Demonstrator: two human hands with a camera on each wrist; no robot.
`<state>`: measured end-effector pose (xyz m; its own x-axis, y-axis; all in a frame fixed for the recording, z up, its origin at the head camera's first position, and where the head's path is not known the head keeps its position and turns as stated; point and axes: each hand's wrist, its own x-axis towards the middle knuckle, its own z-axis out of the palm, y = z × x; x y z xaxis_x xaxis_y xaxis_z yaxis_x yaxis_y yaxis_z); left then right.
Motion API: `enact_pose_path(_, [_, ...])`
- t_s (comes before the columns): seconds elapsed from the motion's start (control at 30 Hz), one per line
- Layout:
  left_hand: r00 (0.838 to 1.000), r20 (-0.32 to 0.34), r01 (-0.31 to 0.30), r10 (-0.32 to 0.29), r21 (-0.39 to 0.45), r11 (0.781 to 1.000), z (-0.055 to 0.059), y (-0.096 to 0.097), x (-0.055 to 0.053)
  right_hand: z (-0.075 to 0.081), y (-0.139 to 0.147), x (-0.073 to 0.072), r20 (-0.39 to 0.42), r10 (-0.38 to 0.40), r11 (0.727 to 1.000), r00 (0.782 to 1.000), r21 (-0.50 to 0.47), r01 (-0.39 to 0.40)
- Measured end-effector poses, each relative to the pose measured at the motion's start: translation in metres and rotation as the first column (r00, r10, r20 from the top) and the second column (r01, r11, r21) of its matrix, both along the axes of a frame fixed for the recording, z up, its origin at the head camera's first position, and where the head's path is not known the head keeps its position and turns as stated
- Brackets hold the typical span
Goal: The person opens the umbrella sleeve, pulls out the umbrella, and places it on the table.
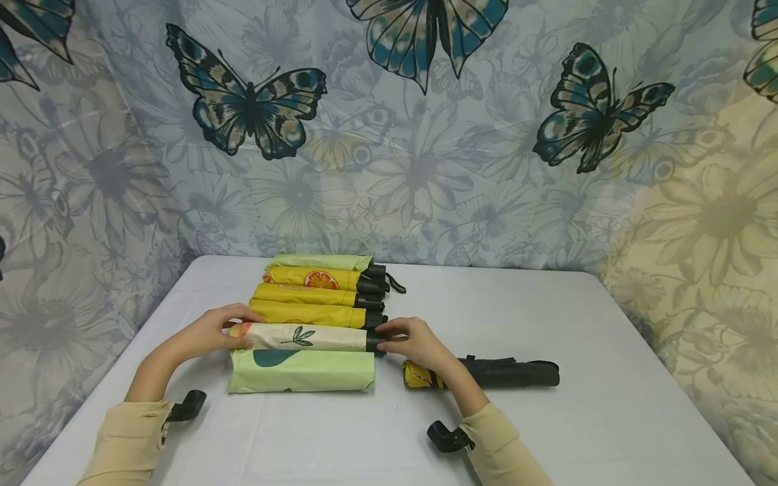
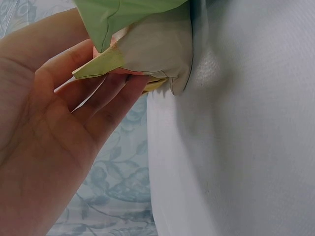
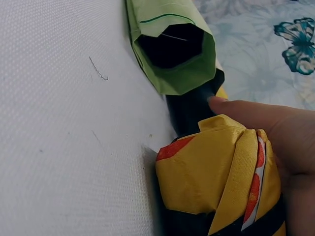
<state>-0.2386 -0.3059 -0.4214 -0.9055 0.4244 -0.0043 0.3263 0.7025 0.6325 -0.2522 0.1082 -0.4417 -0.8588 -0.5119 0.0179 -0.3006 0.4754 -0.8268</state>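
A cream folding umbrella [image 1: 328, 337] with a leaf print lies across the left part of the table. My left hand [image 1: 215, 331] holds its fabric end, thumb on the near side and fingers on the far side. At the other end, my right hand [image 1: 416, 341] pinches the black handle [image 3: 192, 105] between thumb and fingers. Right in front lies a light green fabric sleeve [image 1: 304, 371]; its hollow, dark opening [image 3: 172, 46] shows in the right wrist view. Behind the cream umbrella are several yellow folded umbrellas [image 1: 310, 315], side by side with their black handles rightward.
A light green umbrella [image 1: 322, 261] lies at the back of the row. Under my right forearm is a black and yellow umbrella [image 1: 510, 372], lying crosswise. The white table [image 1: 608, 432] meets a butterfly-print cloth [image 1: 419, 169] behind.
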Motion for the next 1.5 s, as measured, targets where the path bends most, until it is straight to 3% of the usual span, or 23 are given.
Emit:
enact_pose_path(0.33, [1.0, -0.017, 0.0, 0.0, 0.007, 1.0, -0.0012, -0.0011, -0.0004, 0.0039, -0.0052, 0.0006, 0.005, -0.004, 1.0, 1.0, 0.021, 0.004])
enact_pose_path(0.77, [1.0, -0.016, 0.025, -0.024, 0.035, 0.999, 0.0008, 0.0012, 0.001, 0.0032, -0.007, 0.0014, -0.049, 0.007, 1.0, 0.999, 0.023, -0.006])
enact_pose_path(1.07, [1.0, 0.002, 0.005, -0.005, 0.028, 1.0, -0.0032, -0.0006, -0.0014, 0.0023, -0.0053, 0.0017, -0.053, 0.02, 1.0, 0.998, 0.019, -0.019])
enact_pose_path(1.33, [1.0, 0.014, 0.011, -0.011, 0.037, 0.999, -0.0039, -0.0029, -0.0019, 0.0043, -0.0032, -0.0004, -0.03, 0.014, 0.997, 0.999, 0.081, -0.012])
enact_pose_path(1.5, [1.0, 0.028, 0.013, -0.014, 0.038, 0.999, -0.0015, -0.0036, -0.0009, 0.0083, -0.0024, -0.0003, 0.033, -0.012, 0.993, 0.999, 0.116, 0.008])
